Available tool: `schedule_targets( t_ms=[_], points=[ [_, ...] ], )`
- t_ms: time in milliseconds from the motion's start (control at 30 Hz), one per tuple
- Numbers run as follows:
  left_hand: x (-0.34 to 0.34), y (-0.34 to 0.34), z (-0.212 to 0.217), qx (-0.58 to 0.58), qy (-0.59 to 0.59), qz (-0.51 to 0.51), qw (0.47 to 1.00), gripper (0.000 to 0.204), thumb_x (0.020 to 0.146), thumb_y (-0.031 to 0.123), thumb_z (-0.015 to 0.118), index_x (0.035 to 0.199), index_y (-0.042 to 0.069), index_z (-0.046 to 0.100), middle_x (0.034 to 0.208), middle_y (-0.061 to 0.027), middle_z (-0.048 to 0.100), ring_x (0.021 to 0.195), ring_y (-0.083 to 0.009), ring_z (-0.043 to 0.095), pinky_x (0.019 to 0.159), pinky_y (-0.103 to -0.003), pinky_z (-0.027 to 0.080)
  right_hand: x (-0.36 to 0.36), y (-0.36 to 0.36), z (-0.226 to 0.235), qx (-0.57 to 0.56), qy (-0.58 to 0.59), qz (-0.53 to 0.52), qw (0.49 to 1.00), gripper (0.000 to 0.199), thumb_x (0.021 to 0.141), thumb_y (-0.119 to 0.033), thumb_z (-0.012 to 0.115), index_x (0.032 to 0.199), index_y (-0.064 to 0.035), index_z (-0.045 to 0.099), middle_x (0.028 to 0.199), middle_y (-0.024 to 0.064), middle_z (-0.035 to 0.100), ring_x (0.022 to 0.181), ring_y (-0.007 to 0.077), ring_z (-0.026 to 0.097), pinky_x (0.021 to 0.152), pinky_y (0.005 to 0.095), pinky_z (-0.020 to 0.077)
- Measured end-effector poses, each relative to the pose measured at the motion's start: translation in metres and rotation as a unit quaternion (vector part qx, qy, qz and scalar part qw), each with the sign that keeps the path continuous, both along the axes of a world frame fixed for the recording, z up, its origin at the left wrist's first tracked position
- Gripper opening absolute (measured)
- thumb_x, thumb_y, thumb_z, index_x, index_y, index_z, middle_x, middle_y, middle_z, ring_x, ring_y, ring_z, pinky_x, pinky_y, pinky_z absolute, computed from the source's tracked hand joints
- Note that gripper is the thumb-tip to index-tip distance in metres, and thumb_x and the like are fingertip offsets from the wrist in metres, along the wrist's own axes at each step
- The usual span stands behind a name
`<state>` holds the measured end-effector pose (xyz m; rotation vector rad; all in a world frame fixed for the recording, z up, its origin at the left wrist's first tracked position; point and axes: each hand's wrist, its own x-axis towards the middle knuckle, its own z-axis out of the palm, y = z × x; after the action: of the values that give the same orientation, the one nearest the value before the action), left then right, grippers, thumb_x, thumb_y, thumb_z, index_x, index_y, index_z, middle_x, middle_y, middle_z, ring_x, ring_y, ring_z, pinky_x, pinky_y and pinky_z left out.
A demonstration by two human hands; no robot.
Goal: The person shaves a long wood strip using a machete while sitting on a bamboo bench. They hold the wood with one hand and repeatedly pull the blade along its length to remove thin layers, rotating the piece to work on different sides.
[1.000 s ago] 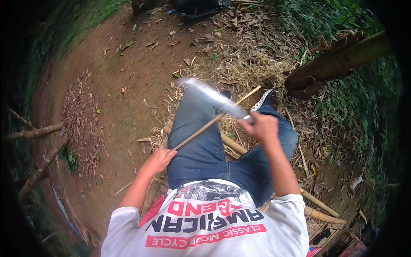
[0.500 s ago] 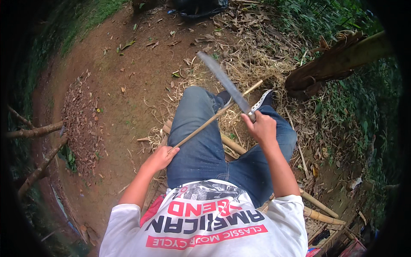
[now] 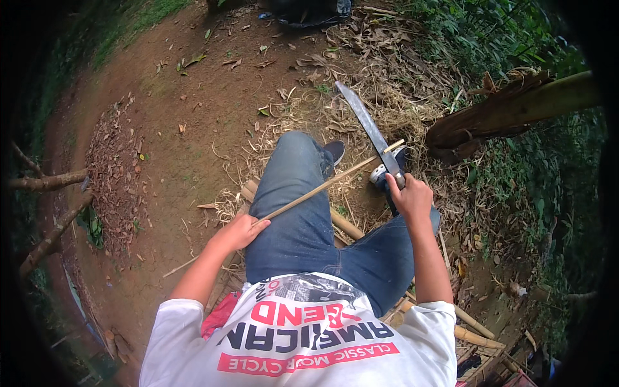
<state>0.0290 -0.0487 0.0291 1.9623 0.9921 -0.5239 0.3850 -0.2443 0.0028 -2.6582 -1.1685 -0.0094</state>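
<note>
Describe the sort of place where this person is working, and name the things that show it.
Most likely an outdoor clearing beside woodland: bare earth strewn with dry leaves, green undergrowth at the edge, and a split bamboo trunk lying nearby.

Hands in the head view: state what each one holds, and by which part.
The left hand holds a thin bamboo stick at its near end. The right hand holds a long knife by its handle, blade across the stick's far end.
</note>
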Motion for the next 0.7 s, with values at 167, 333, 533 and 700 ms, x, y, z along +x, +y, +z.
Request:
schedule_targets(
  t_ms=[167,333,533,700],
  points=[
    [-0.006,-0.002,-0.007,0.015,-0.033,-0.001,0.999,0.061,0.097,0.049,0.049,0.073,-0.006,0.059,0.064,-0.0255,0.055,0.060,-0.0389,0.054,0.063,-0.044,0.044,-0.037,0.022,-0.004,0.045,0.074,0.043,0.995,0.056,0.084,-0.060,0.061,0.067,-0.0059,0.064,0.055,0.0147,0.062,0.052,0.0324,0.064,0.052,0.0428,0.0514],
    [-0.005,0.000,0.003,-0.015,0.022,-0.001,1.000,0.063,0.097,0.051,0.048,0.078,-0.008,0.064,0.073,-0.0305,0.059,0.072,-0.0450,0.060,0.071,-0.045,0.048,-0.047,0.025,-0.010,0.006,0.011,0.136,0.991,0.055,0.079,-0.063,0.064,0.068,-0.0098,0.064,0.056,0.0103,0.064,0.051,0.0278,0.064,0.050,0.0395,0.0509],
    [0.003,0.006,-0.001,-0.012,0.027,-0.027,0.999,0.068,0.095,0.055,0.048,0.078,-0.009,0.064,0.076,-0.0310,0.060,0.076,-0.0449,0.062,0.071,-0.046,0.049,0.028,-0.023,0.006,-0.059,-0.049,0.006,0.997,0.057,0.082,-0.060,0.063,0.065,-0.0055,0.060,0.057,0.0166,0.061,0.054,0.0330,0.064,0.051,0.0408,0.0502],
    [0.001,0.005,-0.007,0.009,0.010,-0.019,1.000,0.064,0.095,0.051,0.050,0.071,-0.008,0.058,0.062,-0.0254,0.054,0.060,-0.0370,0.057,0.062,-0.045,0.046,0.007,-0.013,0.001,0.011,-0.017,-0.033,0.999,0.058,0.084,-0.058,0.061,0.064,-0.0035,0.059,0.057,0.0182,0.061,0.056,0.0365,0.063,0.053,0.0446,0.0497]
  ],
)
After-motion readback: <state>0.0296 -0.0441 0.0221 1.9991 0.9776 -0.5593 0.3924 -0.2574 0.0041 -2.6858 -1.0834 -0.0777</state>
